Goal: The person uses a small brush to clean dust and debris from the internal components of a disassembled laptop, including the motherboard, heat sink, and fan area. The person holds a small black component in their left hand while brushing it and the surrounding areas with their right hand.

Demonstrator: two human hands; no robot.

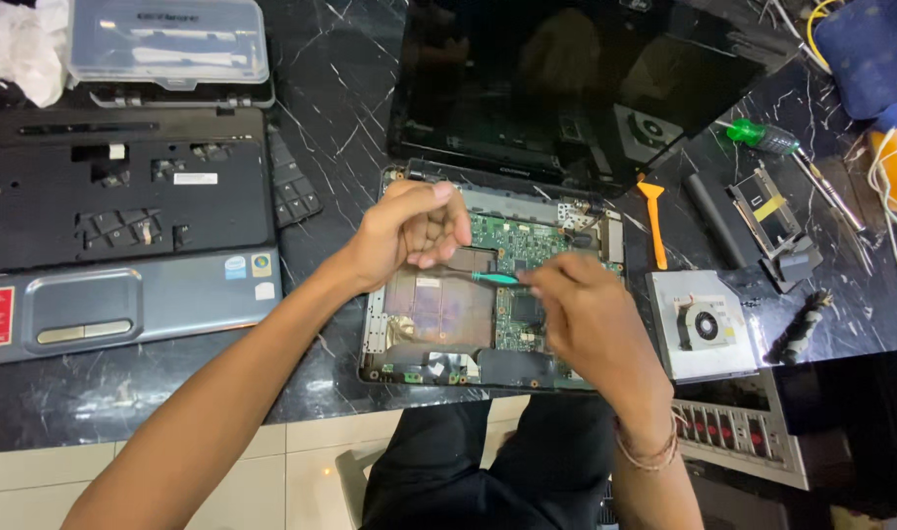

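The laptop base lies opened up on the dark marble counter, directly in front of the person, its green board bare and its screen tipped back behind it. Both hands work above the board. The left hand is curled nearly closed over the base's upper left part, thumb and fingertips pinched together; what they pinch, if anything, is too small to make out. The right hand is closed around a slim screwdriver with a green tip section, held almost flat and pointing left across the board, apparently so the tip can reach a spot near the middle while the left hand steadies things beside it.

Left of the base lies the removed palmrest cover, face up with its keyboard bay bare; it seems to have been set aside to keep the base uncovered. Beyond that cover sits a clear plastic box, lid shut, with a few pale long pieces dimly visible inside; a white cloth is bunched next to it.

Right of the base, a cooling fan unit rests touching its edge, with an orange pry tool just above it. Further right lie a metal bracket and a green-handled screwdriver, all within reach of the right hand.
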